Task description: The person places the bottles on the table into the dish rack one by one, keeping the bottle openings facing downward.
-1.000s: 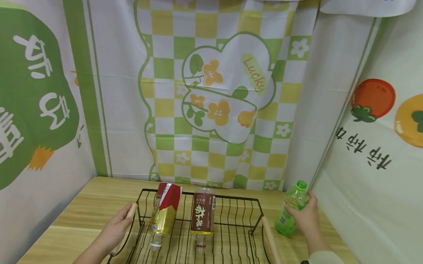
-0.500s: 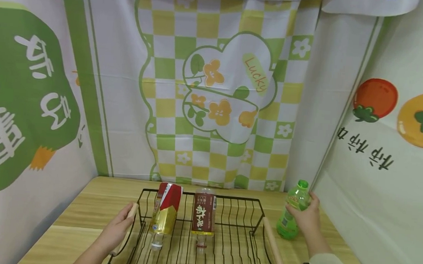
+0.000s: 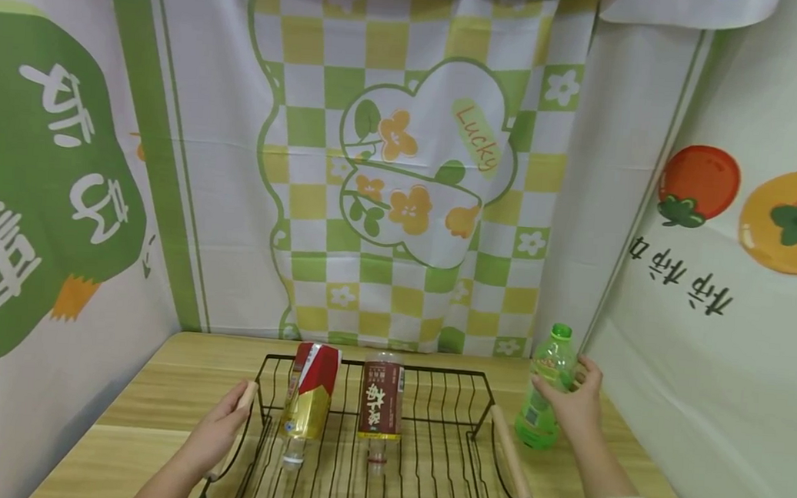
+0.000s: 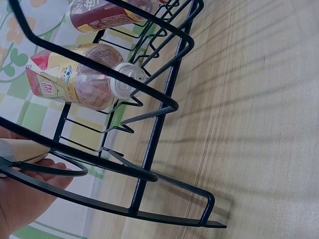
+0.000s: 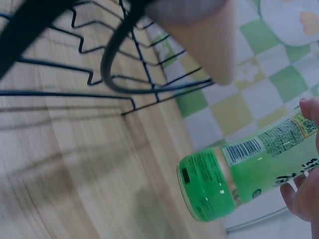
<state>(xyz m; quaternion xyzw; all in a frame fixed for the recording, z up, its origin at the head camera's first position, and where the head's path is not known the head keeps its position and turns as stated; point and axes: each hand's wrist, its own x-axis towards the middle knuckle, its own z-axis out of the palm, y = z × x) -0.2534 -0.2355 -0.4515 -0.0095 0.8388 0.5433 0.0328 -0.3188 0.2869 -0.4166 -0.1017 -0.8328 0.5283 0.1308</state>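
Observation:
In the head view, my right hand (image 3: 578,404) grips a green plastic bottle (image 3: 541,413) to the right of the black wire rack (image 3: 439,468). The bottle is nearly upright; whether its base touches the table I cannot tell. Its green base (image 5: 207,184) and barcode label show in the right wrist view, with fingers at the right edge. My left hand (image 3: 215,429) holds the rack's left wooden handle (image 3: 247,396). Inside the rack lie a red and gold bottle (image 3: 312,397) with a white cap and a clear bottle with a dark red label (image 3: 381,402).
The rack's right wooden handle (image 3: 512,457) stands between the rack and the green bottle. A wooden table (image 3: 130,408) lies beneath everything. Printed cloth hangs behind (image 3: 395,295) and along both sides, close to the table's edges.
The green bottle has straightened a little, its cap rising, with my right hand still around it. My left hand and the two bottles in the rack stay in place.

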